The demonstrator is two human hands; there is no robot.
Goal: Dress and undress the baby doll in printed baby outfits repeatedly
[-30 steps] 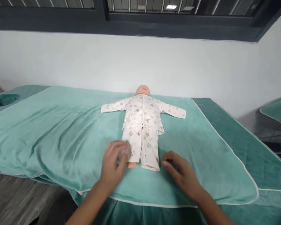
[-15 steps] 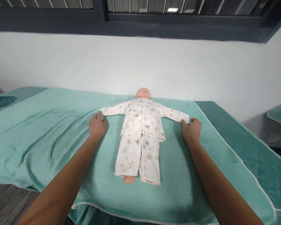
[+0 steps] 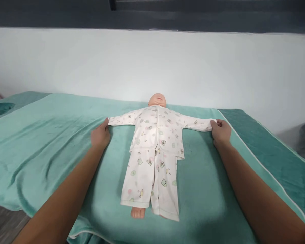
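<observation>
Head view shows the doll (image 3: pixel 156 142) lying face up on the teal towel (image 3: pixel 53 142), with its head (image 3: pixel 157 100) toward the wall and one bare foot (image 3: pixel 138 212) toward us. We record its long axis as running straight away from us, with the two sleeves spread across it almost at right angles.

Our left hand (image 3: pixel 100 135) sits at the end of the left-side sleeve (image 3: pixel 120 119). The thumb tip touches the cuff and the fingers are together against the towel. We cannot tell whether they pinch cloth.

Our right hand (image 3: pixel 220 131) is at the end of the right-side sleeve (image 3: pixel 197 123), with thumb and curled fingers closed on the cuff.

Each hand lies outboard of its sleeve, so the cloth runs inward from the fingers toward the chest. Both hands are equally near. Neither touches the trousers (image 3: pixel 149 176).
</observation>
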